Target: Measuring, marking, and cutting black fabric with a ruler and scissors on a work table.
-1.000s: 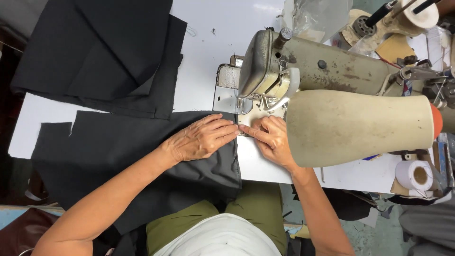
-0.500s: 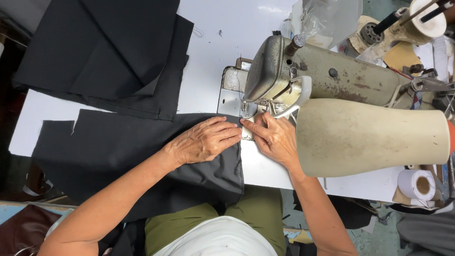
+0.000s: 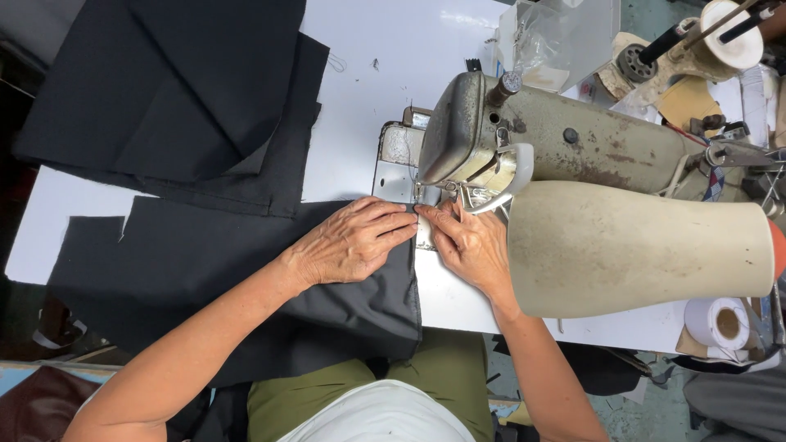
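A piece of black fabric [image 3: 205, 270] lies across the white table [image 3: 393, 90] and hangs over its near edge onto my lap. My left hand [image 3: 352, 241] presses flat on the fabric, fingers pointing at the needle area. My right hand [image 3: 471, 245] rests at the fabric's right edge, fingertips touching it just in front of the presser foot [image 3: 430, 196] of a worn beige sewing machine [image 3: 573, 155]. The two hands' fingertips nearly meet. The needle itself is hidden under the machine head.
A stack of black fabric pieces [image 3: 180, 98] lies at the table's far left. A large beige lamp-like cover [image 3: 639, 245] sits right of my right hand. A clear plastic bag [image 3: 557, 41], thread spools [image 3: 729, 33] and a white tape roll [image 3: 720, 323] stand at the right.
The hands have stayed together on the fabric edge at the presser foot, shifting only slightly; the head camera has moved a little, so the machine sits further right.
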